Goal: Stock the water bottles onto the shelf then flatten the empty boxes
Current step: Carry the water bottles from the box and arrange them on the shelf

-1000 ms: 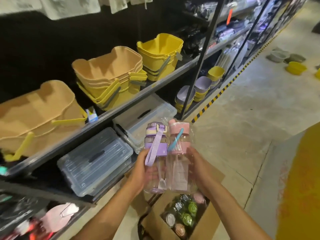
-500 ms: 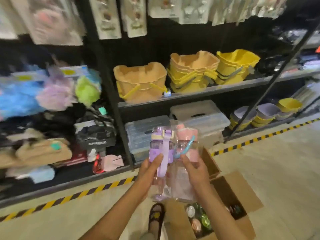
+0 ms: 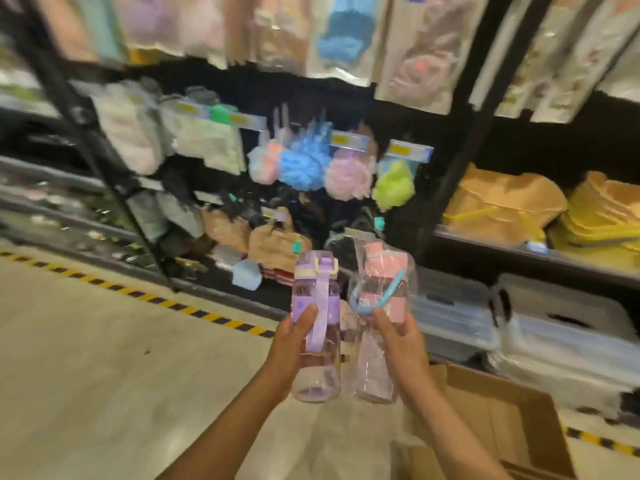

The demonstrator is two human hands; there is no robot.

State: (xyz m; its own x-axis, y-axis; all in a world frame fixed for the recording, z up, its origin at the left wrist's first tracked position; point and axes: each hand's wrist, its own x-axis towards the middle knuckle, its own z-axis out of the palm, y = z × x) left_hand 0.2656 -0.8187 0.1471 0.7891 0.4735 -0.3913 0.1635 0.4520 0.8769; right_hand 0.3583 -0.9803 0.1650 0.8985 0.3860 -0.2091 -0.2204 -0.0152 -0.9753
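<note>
My left hand [image 3: 292, 344] grips a clear purple water bottle [image 3: 316, 327] with a purple strap and lid, held upright. My right hand [image 3: 401, 341] grips a pink-lidded water bottle [image 3: 379, 317] wrapped in clear plastic, with a blue strap. Both bottles stand side by side in front of me, above the floor. An open cardboard box [image 3: 512, 424] lies on the floor at lower right; its inside is hidden from here. The shelving [image 3: 460, 161] ahead is blurred.
Coloured bath sponges [image 3: 311, 164] hang on hooks ahead. Yellow and tan buckets [image 3: 505, 206] sit on a shelf at right, clear lidded storage boxes [image 3: 554, 337] below them. A yellow-black stripe [image 3: 194, 310] marks the floor along the shelving base. Bare floor spreads to the left.
The view has swung left along the shelving; the buckets moved to the right edge and the sponges now sit ahead. Both hands keep holding the two bottles upright.
</note>
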